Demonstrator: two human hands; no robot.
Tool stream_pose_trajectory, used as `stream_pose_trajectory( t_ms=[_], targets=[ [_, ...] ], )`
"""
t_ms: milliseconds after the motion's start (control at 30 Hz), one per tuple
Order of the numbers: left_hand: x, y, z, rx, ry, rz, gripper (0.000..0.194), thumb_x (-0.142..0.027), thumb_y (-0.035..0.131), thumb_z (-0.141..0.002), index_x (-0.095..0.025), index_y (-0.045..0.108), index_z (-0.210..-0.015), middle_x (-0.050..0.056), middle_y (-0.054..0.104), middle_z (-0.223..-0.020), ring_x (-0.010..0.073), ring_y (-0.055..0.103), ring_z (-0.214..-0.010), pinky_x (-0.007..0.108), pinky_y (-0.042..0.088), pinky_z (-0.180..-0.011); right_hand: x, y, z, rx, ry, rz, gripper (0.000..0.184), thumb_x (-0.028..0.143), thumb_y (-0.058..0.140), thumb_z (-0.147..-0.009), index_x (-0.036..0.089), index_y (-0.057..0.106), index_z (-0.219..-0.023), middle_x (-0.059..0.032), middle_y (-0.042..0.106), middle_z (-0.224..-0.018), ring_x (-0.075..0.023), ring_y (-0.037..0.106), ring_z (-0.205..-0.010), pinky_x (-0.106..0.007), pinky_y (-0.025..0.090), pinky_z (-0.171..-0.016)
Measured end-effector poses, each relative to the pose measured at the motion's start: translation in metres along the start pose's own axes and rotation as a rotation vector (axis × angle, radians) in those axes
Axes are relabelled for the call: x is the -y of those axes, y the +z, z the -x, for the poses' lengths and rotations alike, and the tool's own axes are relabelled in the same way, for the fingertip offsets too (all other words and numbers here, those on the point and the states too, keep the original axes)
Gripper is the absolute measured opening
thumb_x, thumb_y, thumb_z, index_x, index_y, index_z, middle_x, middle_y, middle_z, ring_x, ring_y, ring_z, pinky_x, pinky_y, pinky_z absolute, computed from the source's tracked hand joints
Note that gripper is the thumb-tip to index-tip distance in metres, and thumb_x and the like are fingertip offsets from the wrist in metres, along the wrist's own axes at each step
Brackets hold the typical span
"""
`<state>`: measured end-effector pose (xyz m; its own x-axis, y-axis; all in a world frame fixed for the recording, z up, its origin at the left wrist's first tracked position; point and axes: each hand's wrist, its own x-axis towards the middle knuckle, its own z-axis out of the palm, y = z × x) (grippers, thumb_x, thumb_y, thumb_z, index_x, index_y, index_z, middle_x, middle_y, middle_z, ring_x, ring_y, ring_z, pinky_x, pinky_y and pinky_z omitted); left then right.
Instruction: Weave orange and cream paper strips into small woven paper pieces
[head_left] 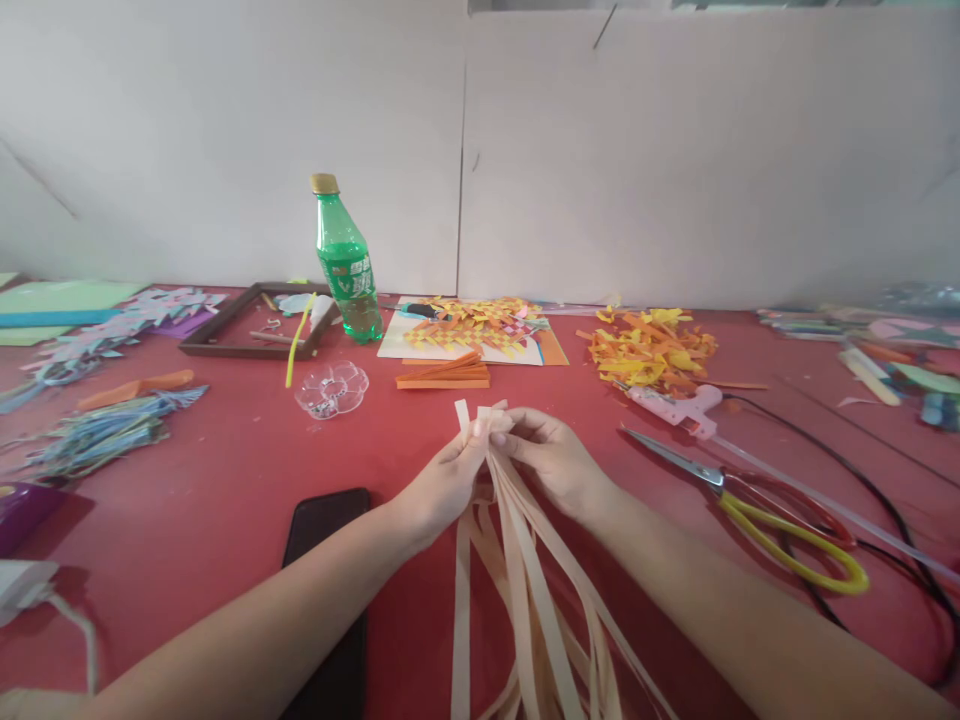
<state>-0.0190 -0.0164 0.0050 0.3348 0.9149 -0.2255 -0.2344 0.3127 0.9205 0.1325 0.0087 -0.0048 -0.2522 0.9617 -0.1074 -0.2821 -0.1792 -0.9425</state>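
Note:
A bundle of long cream paper strips [529,590] hangs from between my two hands, its short ends gathered at the top. My left hand [454,475] pinches the strips near their upper ends, and one strip's end sticks up by the thumb. From the other side, my right hand [551,455] grips the same gathered ends, thumb and fingers closed on them. The loose lengths fall toward the front of the red table [225,540]. Under my left forearm lies a black phone [330,525], partly covered.
Scissors [720,480] and a pink glue gun [679,405] with a black cable lie to the right. Behind stand a green bottle [349,270] and a dark frame [247,350]. Orange strips [450,375], yellow-orange paper pieces [652,350] and a clear dish [334,390] sit ahead.

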Motion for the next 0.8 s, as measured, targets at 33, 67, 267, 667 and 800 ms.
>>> stream_pose_trajectory(
  t_ms=[33, 67, 267, 667, 800],
  targets=[
    [0.001, 0.000, 0.000, -0.021, 0.056, -0.041, 0.044, -0.050, 0.055, -0.089, -0.026, 0.063, -0.126, 0.007, 0.063, -0.130, 0.0286, 0.046, -0.133, 0.039, 0.038, -0.109, 0.000, 0.000, 0.000, -0.001, -0.006, -0.005, 0.021, 0.033, 0.085, -0.064, 0.022, 0.072, -0.075, 0.0019, 0.072, -0.083, -0.0140, 0.065, -0.080, -0.031, 0.050, -0.086],
    [0.001, 0.001, -0.001, -0.036, 0.112, -0.079, 0.040, -0.047, 0.057, -0.088, -0.026, 0.067, -0.121, 0.006, 0.062, -0.131, 0.0275, 0.041, -0.137, 0.038, 0.031, -0.114, 0.000, 0.001, 0.001, -0.004, -0.011, -0.013, 0.021, 0.033, 0.085, -0.064, 0.022, 0.072, -0.075, 0.0019, 0.072, -0.082, -0.0140, 0.065, -0.080, -0.031, 0.050, -0.085],
    [0.002, 0.005, -0.002, -0.055, 0.212, -0.098, 0.037, -0.044, 0.056, -0.090, -0.022, 0.067, -0.118, 0.008, 0.058, -0.137, 0.0253, 0.035, -0.141, 0.037, 0.016, -0.120, -0.001, 0.010, 0.005, -0.008, -0.010, -0.020, 0.021, 0.033, 0.086, -0.061, 0.023, 0.074, -0.074, 0.0014, 0.073, -0.078, -0.0137, 0.064, -0.076, -0.031, 0.048, -0.086],
    [-0.006, 0.002, -0.004, -0.319, 0.198, 0.182, 0.033, -0.045, 0.050, -0.093, -0.021, 0.064, -0.111, 0.007, 0.069, -0.110, 0.0203, 0.062, -0.109, 0.034, 0.043, -0.102, 0.002, 0.004, -0.003, -0.060, -0.011, -0.144, 0.024, 0.034, 0.087, -0.060, 0.020, 0.068, -0.066, 0.0021, 0.069, -0.074, -0.0120, 0.061, -0.069, -0.030, 0.049, -0.078],
    [-0.016, -0.008, -0.008, -0.491, 0.181, 0.547, 0.036, -0.044, 0.036, -0.099, -0.018, 0.058, -0.088, -0.006, 0.047, -0.049, 0.0079, 0.050, -0.047, 0.023, 0.051, -0.065, 0.014, -0.018, -0.015, -0.113, 0.075, -0.224, 0.031, 0.031, 0.091, -0.050, 0.021, 0.069, -0.069, 0.0015, 0.069, -0.071, -0.0128, 0.062, -0.064, -0.028, 0.049, -0.063]
  ],
)
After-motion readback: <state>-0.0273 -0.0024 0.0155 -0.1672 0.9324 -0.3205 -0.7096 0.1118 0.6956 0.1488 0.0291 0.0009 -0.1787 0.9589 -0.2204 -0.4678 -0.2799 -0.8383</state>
